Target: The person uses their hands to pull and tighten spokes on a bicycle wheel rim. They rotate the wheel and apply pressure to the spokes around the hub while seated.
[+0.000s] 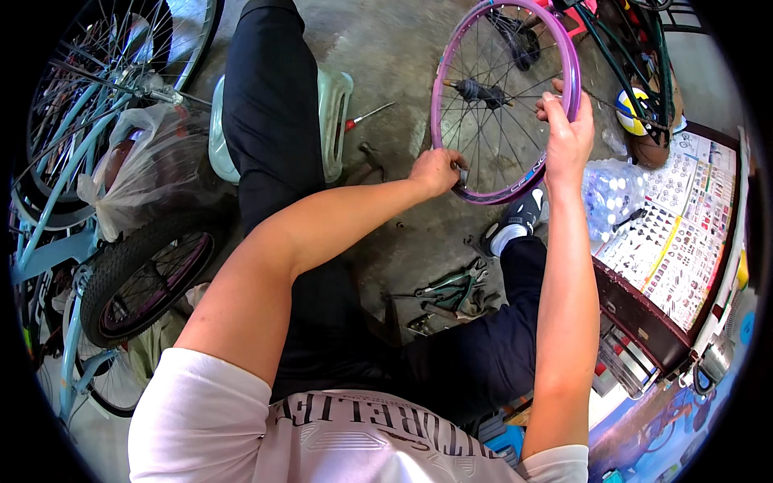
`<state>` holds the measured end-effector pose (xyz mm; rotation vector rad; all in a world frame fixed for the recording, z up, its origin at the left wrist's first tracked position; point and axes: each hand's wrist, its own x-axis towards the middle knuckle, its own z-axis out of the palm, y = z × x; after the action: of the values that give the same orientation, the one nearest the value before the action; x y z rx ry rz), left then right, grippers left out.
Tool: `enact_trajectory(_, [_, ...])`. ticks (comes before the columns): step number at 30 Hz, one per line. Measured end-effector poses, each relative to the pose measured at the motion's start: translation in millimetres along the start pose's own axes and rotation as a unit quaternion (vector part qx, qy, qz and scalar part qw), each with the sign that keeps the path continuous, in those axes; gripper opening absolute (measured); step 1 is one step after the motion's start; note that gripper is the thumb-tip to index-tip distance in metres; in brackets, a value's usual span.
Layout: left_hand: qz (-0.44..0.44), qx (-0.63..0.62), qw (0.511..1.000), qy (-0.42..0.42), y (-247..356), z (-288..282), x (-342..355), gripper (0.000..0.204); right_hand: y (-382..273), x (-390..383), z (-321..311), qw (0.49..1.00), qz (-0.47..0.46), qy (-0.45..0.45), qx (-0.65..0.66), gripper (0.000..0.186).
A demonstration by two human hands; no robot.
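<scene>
A bicycle wheel (pixel 437 105) with a purple rim, dark spokes and a black hub stands tilted in front of me, without a tyre. My right hand (pixel 570 133) grips its right side, fingers curled around the rim toward the spokes. At the lower left of the rim, my left hand (pixel 437 172) is closed in a pinch beside the spoke ends. A small metallic piece shows at its fingertips, too small to name; part of it is hidden by the fingers.
On the floor lie a red-handled screwdriver (pixel 369 117) and several pliers (pixel 455 291). A pale green plastic stool (pixel 336 121) is by my left leg. Bicycles and a black tyre (pixel 121 282) crowd the left. A parts chart (pixel 684 217) covers a cabinet at right, near bagged bottles (pixel 610 193).
</scene>
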<state>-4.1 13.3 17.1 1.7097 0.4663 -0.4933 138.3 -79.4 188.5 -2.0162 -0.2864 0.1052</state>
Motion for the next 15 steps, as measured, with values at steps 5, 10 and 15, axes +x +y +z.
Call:
enact_trajectory(5, [0.027,0.04,0.999,0.011,-3,5,3,0.03,-1,1,-1,1.0,-0.002,-0.014,0.008,0.036])
enact_trajectory(10, [0.053,0.115,0.991,0.049,3,7,-1,0.029,-1,0,2,1.0,0.007,-0.004,0.01,0.035])
enact_trajectory(15, [0.088,0.131,0.987,0.042,10,3,-3,0.031,0,1,3,1.0,0.007,0.007,0.006,0.034])
